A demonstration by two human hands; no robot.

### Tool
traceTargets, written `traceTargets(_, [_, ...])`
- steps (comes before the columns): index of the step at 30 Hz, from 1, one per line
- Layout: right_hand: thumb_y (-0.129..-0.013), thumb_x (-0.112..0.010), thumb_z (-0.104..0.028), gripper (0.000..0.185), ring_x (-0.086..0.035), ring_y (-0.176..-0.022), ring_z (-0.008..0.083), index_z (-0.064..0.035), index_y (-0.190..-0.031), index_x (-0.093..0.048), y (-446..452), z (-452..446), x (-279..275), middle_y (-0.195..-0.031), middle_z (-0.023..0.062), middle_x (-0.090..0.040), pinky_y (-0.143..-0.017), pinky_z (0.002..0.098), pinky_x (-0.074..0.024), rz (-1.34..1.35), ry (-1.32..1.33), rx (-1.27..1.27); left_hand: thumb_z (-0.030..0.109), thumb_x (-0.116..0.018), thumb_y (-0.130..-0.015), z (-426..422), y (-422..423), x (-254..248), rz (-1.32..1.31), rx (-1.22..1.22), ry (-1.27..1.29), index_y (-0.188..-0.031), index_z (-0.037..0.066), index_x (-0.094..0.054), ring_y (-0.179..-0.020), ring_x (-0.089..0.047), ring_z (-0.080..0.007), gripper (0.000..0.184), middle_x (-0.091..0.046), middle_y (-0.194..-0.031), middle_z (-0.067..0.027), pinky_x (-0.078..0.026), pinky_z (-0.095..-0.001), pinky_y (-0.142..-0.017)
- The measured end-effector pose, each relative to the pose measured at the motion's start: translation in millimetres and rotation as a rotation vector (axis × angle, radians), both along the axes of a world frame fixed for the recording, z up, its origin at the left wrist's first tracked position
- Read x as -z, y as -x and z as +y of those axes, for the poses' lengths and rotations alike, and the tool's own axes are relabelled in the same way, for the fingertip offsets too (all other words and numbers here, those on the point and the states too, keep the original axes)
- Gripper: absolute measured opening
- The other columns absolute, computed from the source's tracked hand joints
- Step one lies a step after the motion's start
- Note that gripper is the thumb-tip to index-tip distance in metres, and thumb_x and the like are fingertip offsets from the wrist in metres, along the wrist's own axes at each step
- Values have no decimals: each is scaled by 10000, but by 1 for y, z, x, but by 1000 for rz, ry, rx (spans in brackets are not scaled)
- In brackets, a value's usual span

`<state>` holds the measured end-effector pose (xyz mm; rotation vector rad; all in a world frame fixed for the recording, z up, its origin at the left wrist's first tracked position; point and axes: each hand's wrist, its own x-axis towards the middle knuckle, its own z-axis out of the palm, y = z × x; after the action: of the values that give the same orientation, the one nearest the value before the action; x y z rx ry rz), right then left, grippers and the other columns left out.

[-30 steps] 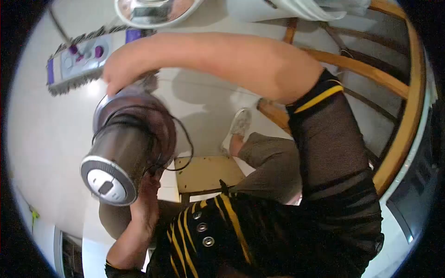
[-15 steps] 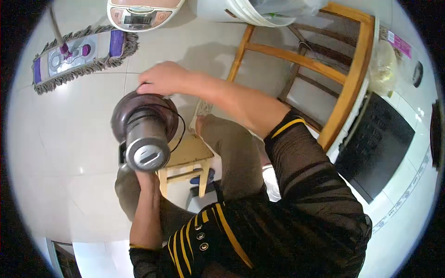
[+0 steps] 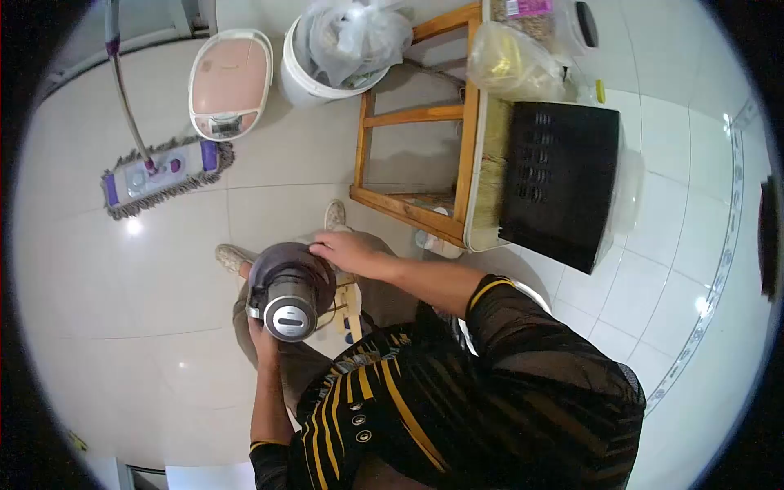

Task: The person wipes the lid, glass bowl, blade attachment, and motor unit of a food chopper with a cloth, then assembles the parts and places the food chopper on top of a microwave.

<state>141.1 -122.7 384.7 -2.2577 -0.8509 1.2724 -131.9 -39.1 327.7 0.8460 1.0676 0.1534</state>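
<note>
A round appliance point(image 3: 290, 317) has a wide dark, glossy dome-like rim, a metallic cylinder and a silver end cap with a dark slot; its exact kind is unclear. It is held above my lap. My left hand point(image 3: 263, 341) grips it from below, near its lower left side, with the fingers mostly hidden. At the upper right edge of the rim, my right hand point(image 3: 345, 251) has its fingers curled against the dark surface. A thin dark cord hangs beside the cylinder. Below it, a small wooden stool point(image 3: 351, 304) shows between my legs.
A flat mop point(image 3: 159, 175) lies at the left, close to a pink and white rice cooker point(image 3: 233, 77). A white bucket point(image 3: 306, 86) holds plastic bags. To the right stand a wooden frame point(image 3: 408, 214) and a black box-shaped appliance point(image 3: 559, 184), with a plastic bag point(image 3: 514, 65) behind.
The view has shifted, showing more of the room, and the appliance looks smaller and lower down. My right hand has moved from the top of the rim to its upper right edge.
</note>
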Motion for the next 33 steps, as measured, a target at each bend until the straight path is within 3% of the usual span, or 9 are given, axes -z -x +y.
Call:
traceTargets(8, [-820, -531, -290, 276, -556, -753, 335, -29, -911, -535, 17, -4, -145, -774, 171, -573, -667, 397, -427, 167, -163, 219, 140, -561, -788, 74, -21, -169, 23, 124, -231, -1225, -18, -389, -1023, -492, -193, 496, -488, -1146, -112, -387, -300, -878])
traceTargets(10, [-814, -536, -281, 274, -556, -755, 336, -27, -917, -534, 9, 3, -192, -783, 175, -573, -675, 394, -429, 105, -192, 235, 140, -554, -791, 94, -35, -205, 26, 151, -301, -1225, -16, -388, -1016, -498, -186, 491, -495, -1140, -112, -393, -299, -876])
traceTargets(14, [-791, -553, -270, 293, -558, -777, 337, -19, -942, -529, -20, -4, -240, -802, 192, -573, -702, 391, -430, 129, -358, 241, 161, -502, -833, 122, -56, -235, -82, 129, -346, -1227, -7, -374, -955, -534, -163, 447, -532, -1079, -100, -444, -275, -811])
traceTargets(17, [-800, -552, -273, 285, -541, -770, 274, -15, -918, -526, -46, -12, -296, -807, 157, -560, -708, 350, -416, 164, -441, 268, 142, -484, -842, 126, -82, -292, -150, 106, -445, -1194, -18, -404, -959, -534, -166, 395, -534, -1077, -103, -449, -286, -824])
traceTargets(23, [-790, -562, -294, 345, -544, -781, 273, 9, -951, -530, -109, -55, -376, -838, 172, -568, -715, 350, -418, 171, -660, 108, 129, -494, -830, 90, -144, -404, -250, 100, -584, -1181, -17, -414, -958, -532, -165, 388, -533, -1077, -100, -445, -289, -820])
traceTargets(27, [-790, -562, -292, 368, -576, -818, 244, 32, -960, -533, -149, -84, -431, -845, 170, -592, -722, 329, -429, 141, -620, 43, 118, -501, -821, 63, -174, -461, -293, 59, -617, -1170, -17, -422, -957, -531, -165, 383, -533, -1077, -98, -441, -291, -818])
traceTargets(29, [-791, -558, -281, 359, -590, -787, 205, 43, -946, -544, -164, -95, -446, -803, 145, -607, -701, 311, -436, 287, -597, 97, 112, -505, -816, 44, -194, -488, -316, 47, -630, -1165, -17, -426, -956, -530, -164, 380, -533, -1077, -96, -440, -293, -816])
traceTargets(33, [-762, -589, -248, 360, -577, -781, 168, 57, -948, -557, -198, -113, -467, -809, 128, -605, -699, 304, -435, 243, -633, 189, 46, -501, -760, 88, -219, -494, -403, 209, -526, -1138, -11, -444, -910, -518, -151, 387, -533, -1043, -87, -401, -263, -748])
